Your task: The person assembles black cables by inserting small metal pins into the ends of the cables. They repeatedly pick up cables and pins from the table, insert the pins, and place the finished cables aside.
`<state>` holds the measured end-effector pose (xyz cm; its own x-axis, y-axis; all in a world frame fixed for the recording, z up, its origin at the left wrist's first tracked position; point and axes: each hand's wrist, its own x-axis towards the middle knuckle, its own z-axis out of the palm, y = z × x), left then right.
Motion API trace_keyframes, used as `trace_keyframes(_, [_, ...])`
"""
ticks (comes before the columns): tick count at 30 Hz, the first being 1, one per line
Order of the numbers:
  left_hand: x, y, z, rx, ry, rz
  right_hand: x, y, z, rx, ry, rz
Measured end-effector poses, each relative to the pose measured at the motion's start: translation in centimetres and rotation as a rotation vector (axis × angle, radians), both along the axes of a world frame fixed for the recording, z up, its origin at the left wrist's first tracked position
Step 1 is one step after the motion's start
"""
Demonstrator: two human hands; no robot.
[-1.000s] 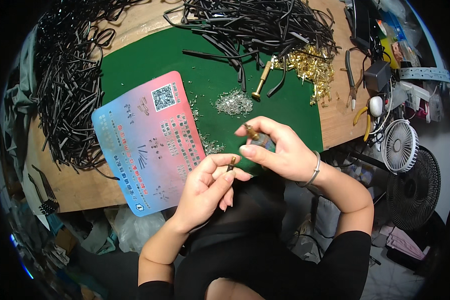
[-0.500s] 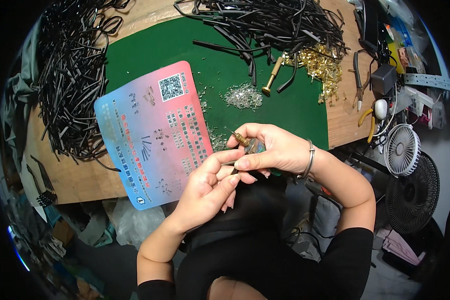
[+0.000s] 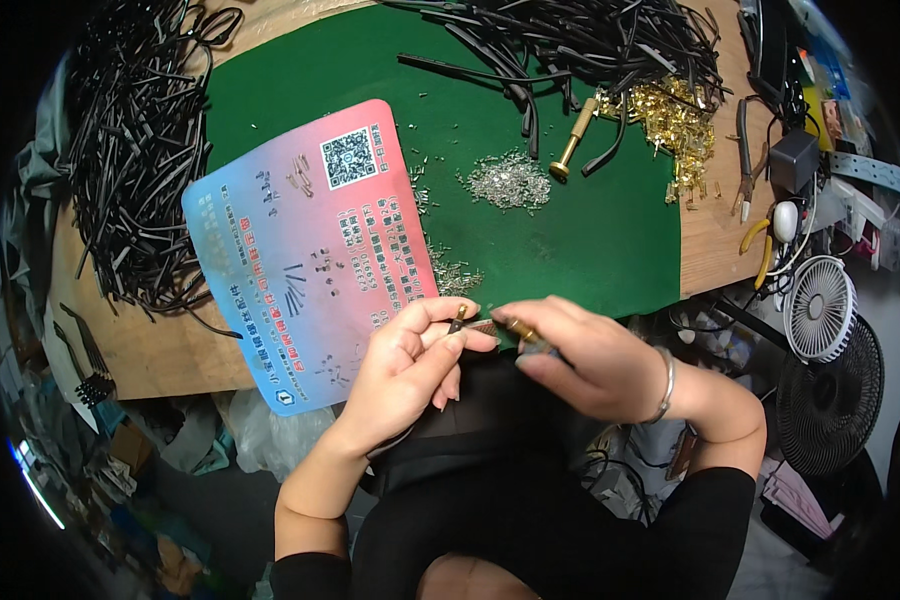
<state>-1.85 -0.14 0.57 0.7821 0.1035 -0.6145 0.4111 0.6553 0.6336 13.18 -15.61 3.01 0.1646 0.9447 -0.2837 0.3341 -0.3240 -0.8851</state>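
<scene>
My left hand [image 3: 410, 365] pinches a small dark piece [image 3: 457, 326] between thumb and fingers, in front of the printed mat. A bit of gold-coloured metal [image 3: 463, 312] shows at its fingertips. Closed round a small screwdriver-like tool with a brass collar [image 3: 521, 330], my right hand [image 3: 590, 365] is slightly blurred. The tool's thin shaft points left, toward the pinched piece; whether they touch I cannot tell. Beyond my hands lie a heap of tiny silver screws [image 3: 510, 182] and a smaller scatter of them [image 3: 454, 275].
The blue-and-pink printed mat [image 3: 290, 230] covers part of the green mat [image 3: 590, 250]. Black strips are heaped at left [image 3: 135, 170] and at the back [image 3: 590, 45]. A brass tool [image 3: 573, 140] lies near small gold metal parts [image 3: 680, 130]. Pliers [image 3: 744, 165] and a white fan [image 3: 820, 308] are at right.
My right hand has moved right and slightly down, away from my left hand. The tool's tip, pointing up and left before, now points toward the left fingertips. My left hand still pinches.
</scene>
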Motion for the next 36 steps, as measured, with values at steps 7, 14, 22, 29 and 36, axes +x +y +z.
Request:
trace_keyframes(7, [0.1,-0.9,0.3,0.133,0.044,0.034,-0.9,1.1,-0.7,-0.012,-0.023,0.058])
trace_keyframes(14, [0.0,-2.0,-0.1,0.333,0.046,0.048,-0.8,1.1,-1.3,0.061,0.095,0.015])
trace_keyframes(22, [-0.3,-3.3,-1.4,1.013,-0.077,0.011,0.0,1.7,-0.8,-0.113,0.196,0.065])
trace_keyframes(29, [0.0,-3.3,-1.8,1.221,-0.088,-0.004,0.8,4.5,1.7,-0.509,0.426,0.009])
trace_keyframes(36, [0.4,-3.3,-1.8,1.266,-0.146,-0.014,0.0,3.3,0.1,-0.282,-0.025,0.191])
